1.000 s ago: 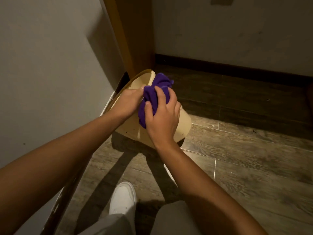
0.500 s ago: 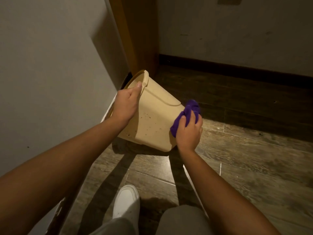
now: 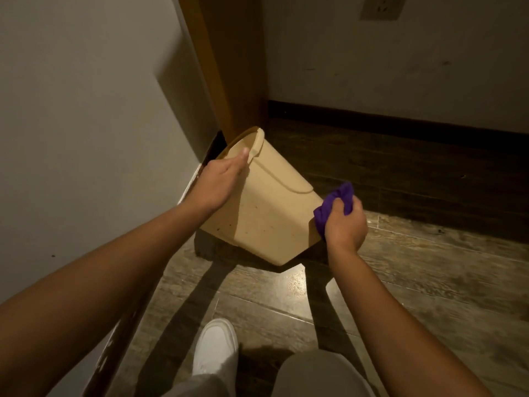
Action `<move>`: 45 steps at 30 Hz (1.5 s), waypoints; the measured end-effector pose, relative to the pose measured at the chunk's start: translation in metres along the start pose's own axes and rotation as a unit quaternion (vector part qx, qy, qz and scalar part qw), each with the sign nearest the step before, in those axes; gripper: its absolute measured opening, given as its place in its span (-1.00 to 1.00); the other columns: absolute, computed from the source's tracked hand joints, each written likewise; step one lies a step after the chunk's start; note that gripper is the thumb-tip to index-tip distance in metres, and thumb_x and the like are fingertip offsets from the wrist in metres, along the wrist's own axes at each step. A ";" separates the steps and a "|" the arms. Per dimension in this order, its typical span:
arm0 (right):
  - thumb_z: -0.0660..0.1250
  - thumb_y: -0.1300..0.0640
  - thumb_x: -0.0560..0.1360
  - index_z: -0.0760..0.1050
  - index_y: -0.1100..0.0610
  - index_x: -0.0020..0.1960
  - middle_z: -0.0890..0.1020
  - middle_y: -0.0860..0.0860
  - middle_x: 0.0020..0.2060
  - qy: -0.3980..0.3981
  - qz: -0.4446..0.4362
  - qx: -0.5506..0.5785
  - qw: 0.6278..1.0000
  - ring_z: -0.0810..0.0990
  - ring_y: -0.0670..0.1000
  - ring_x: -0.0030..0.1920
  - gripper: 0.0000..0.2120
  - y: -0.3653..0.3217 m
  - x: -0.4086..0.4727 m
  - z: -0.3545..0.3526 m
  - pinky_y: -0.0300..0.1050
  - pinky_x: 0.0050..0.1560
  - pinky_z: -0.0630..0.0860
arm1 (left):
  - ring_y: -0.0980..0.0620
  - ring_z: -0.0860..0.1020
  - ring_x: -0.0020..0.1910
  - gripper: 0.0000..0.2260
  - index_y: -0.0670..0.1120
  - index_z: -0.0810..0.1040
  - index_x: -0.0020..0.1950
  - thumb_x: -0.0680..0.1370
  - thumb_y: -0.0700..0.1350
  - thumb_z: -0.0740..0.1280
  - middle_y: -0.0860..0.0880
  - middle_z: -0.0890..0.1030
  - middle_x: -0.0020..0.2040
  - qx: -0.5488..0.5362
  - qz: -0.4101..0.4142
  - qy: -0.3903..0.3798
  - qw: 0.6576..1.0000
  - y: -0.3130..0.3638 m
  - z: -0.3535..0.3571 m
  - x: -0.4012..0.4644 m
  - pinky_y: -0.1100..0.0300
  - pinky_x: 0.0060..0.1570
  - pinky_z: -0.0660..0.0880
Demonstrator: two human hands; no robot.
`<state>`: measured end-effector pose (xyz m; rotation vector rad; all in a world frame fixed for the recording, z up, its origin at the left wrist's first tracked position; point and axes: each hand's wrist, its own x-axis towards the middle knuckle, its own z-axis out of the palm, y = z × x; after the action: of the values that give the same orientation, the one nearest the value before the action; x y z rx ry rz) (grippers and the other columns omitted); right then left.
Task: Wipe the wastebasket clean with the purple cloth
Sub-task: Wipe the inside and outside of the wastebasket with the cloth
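A beige plastic wastebasket (image 3: 269, 216) is tilted, its mouth turned toward the left wall and its base near the floor. Small dark specks dot its side. My left hand (image 3: 219, 181) grips the rim at the top left, thumb along the lip. My right hand (image 3: 345, 224) is shut on a bunched purple cloth (image 3: 333, 206), which touches the basket's right edge, low near the base.
A pale wall (image 3: 86, 124) runs close on the left, with a wooden door frame (image 3: 226, 67) in the corner. Dark baseboard (image 3: 400, 124) lines the far wall under a socket (image 3: 382, 7). Wood-look floor (image 3: 429, 282) lies to the right. My white shoe (image 3: 216, 348) is below.
My right hand slid the purple cloth from the top of the basket near the rim down its side to the lower right edge. The left hand kept its grip on the rim.
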<state>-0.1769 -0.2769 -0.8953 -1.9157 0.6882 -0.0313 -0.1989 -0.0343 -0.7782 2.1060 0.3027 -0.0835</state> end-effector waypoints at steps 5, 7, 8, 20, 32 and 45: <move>0.25 -0.12 0.65 0.47 -0.07 0.47 0.60 -0.05 0.26 -0.032 -0.122 0.066 0.990 0.59 -0.02 0.21 -0.59 -0.038 -0.032 -0.004 0.02 0.19 0.56 | 0.02 0.58 0.07 -0.65 -0.03 0.61 0.14 0.71 0.10 0.08 -0.02 0.62 0.09 0.134 0.019 -0.028 0.990 -0.052 -0.019 -0.031 -0.05 0.12 0.56; 0.26 -0.12 0.65 0.48 -0.08 0.45 0.59 -0.06 0.27 -0.062 -0.153 0.083 0.983 0.58 -0.04 0.19 -0.61 -0.051 -0.044 0.004 -0.01 0.18 0.55 | 0.11 0.59 -0.07 -0.65 -0.08 0.62 0.05 0.72 0.05 0.11 -0.02 0.64 -0.06 0.143 0.046 0.049 0.988 -0.061 0.002 -0.035 0.07 -0.08 0.58; 0.27 -0.11 0.65 0.48 -0.07 0.46 0.58 -0.05 0.30 -0.073 -0.157 0.087 0.981 0.58 -0.04 0.22 -0.60 -0.054 -0.047 0.009 -0.01 0.20 0.55 | 0.15 0.58 -0.13 -0.65 -0.08 0.62 0.01 0.72 0.05 0.11 0.00 0.63 -0.13 0.152 0.060 0.075 0.984 -0.059 0.012 -0.033 0.14 -0.16 0.56; 0.27 -0.03 0.65 0.41 -0.08 0.54 0.36 0.06 0.56 -0.097 -0.338 -0.070 0.934 0.27 0.13 0.55 -0.55 -0.051 -0.077 0.045 0.04 0.41 0.35 | 0.22 0.47 -0.45 -0.52 -0.06 0.51 -0.26 0.72 0.13 0.05 -0.03 0.52 -0.38 0.027 0.036 0.104 0.994 -0.026 0.039 -0.026 0.35 -0.41 0.39; 0.14 -0.15 0.68 0.35 -0.11 0.53 0.35 0.12 0.56 -0.038 -0.258 -0.203 0.944 0.33 0.24 0.53 -0.56 0.015 -0.032 0.034 0.35 0.46 0.34 | 0.32 0.61 -0.18 -0.60 -0.04 0.65 -0.06 0.71 0.10 0.10 0.07 0.67 -0.16 0.014 0.035 0.131 0.991 -0.041 0.034 -0.030 0.30 -0.24 0.46; 0.20 -0.08 0.70 0.43 0.03 0.53 0.51 0.14 0.39 0.000 -0.125 -0.152 0.980 0.56 0.19 0.30 -0.56 0.042 0.023 -0.025 0.11 0.24 0.49 | 0.20 0.57 -0.18 -0.63 0.14 0.56 -0.20 0.69 0.18 0.10 0.16 0.60 -0.19 0.004 -0.017 0.136 0.991 -0.031 0.032 -0.037 0.30 -0.28 0.38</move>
<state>-0.1849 -0.3205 -0.9264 -2.2892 0.4673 -0.0887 -0.2403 -0.0524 -0.8136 2.1198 0.5024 0.1843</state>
